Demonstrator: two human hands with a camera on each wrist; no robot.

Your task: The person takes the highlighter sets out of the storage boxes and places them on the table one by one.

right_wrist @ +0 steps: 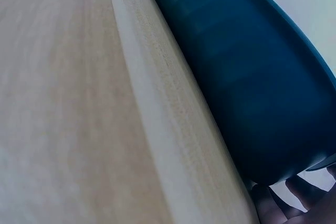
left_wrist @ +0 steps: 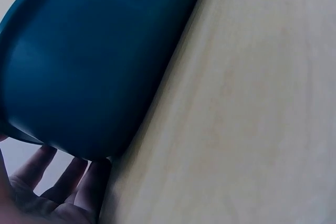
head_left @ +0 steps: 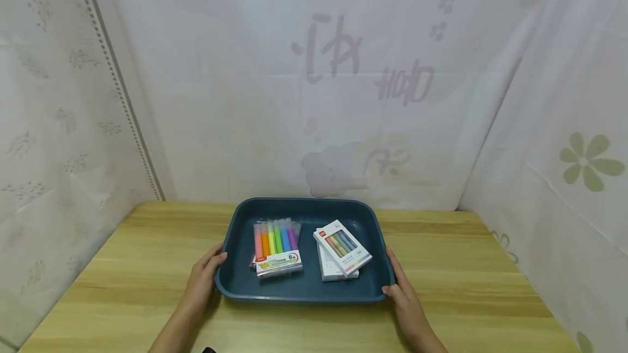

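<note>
A dark blue plastic tray stands on the wooden table. My left hand grips its left side, thumb over the rim and fingers against the outer wall. On the opposite side my right hand holds the rim near the front corner in the same way. Inside the tray, on the left, lies a clear pack of colored markers with a white label, over another pack that is mostly hidden. To the right, a white box with a window showing colored sticks lies slantwise across a second white box.
The wooden table extends around the tray on both sides and in front. Pale printed cloth hangs behind it and at the left and right. A small black object shows at the bottom edge.
</note>
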